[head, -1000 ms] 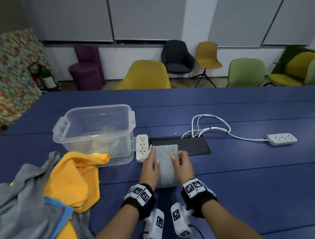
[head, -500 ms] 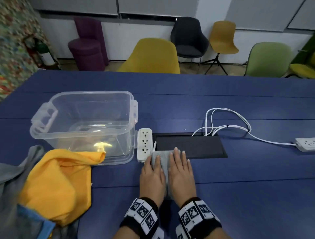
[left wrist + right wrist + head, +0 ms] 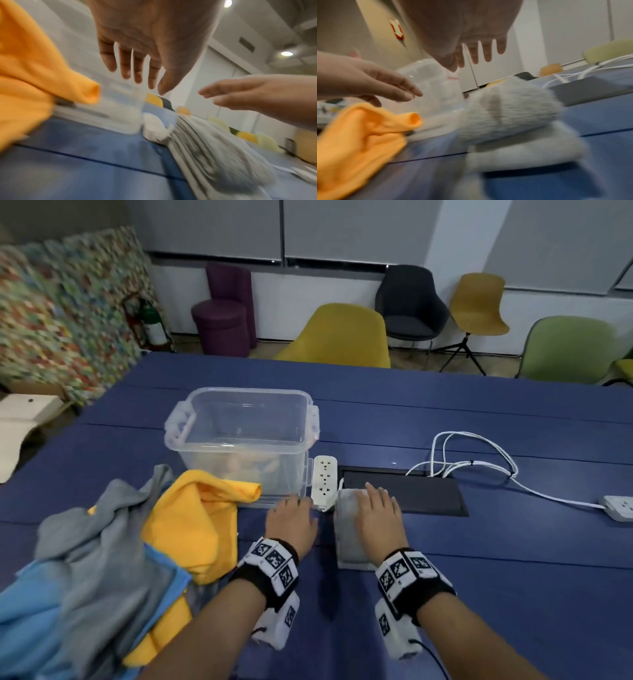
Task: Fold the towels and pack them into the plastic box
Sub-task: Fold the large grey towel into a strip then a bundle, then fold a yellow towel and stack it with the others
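A folded grey towel [image 3: 347,539] lies on the blue table [image 3: 513,570] in front of me. My right hand [image 3: 376,511] hovers just above it with straight fingers [image 3: 481,54]; the right wrist view shows a gap between palm and towel [image 3: 505,115]. My left hand [image 3: 291,518] is open to the left of the towel, its fingers [image 3: 137,67] stretched toward the clear plastic box [image 3: 246,440]. A yellow towel [image 3: 198,518] lies against the box's front, on a heap with a grey cloth [image 3: 102,542] and a blue one [image 3: 30,611].
A white power strip [image 3: 324,479] lies between the box and the folded towel. Behind the towel sits a black cable hatch [image 3: 411,491], with white cables [image 3: 479,453] running to a second strip [image 3: 620,506] at the right. Chairs stand beyond the far edge.
Both hands were pressing flat on the grey towel. The left hand has moved off it to the left toward the box, and the right hand has lifted slightly. My head turned left.
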